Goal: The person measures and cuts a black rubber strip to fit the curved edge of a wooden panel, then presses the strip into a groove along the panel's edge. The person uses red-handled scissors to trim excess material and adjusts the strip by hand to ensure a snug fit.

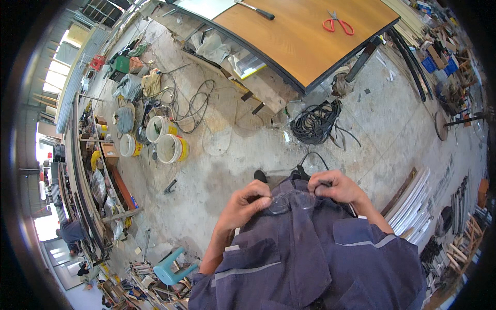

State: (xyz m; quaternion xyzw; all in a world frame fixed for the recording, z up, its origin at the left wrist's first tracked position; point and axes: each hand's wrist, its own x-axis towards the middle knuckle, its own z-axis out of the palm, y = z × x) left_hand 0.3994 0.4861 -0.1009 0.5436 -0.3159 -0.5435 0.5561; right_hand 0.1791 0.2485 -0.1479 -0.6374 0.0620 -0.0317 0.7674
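Tan desk (302, 44) at one o'clock! Your left hand (245, 204) and right hand (338, 187) pinch clear glasses (280, 204) towards five.

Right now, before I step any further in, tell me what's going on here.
A person stands in a cluttered workshop, holding a pair of clear glasses in front of their dark work jacket, the left hand at one side and the right hand at the other. Ahead, red-handled scissors lie on a brown-topped table, with no hand on them. A tangled coil of black cable lies on the floor.
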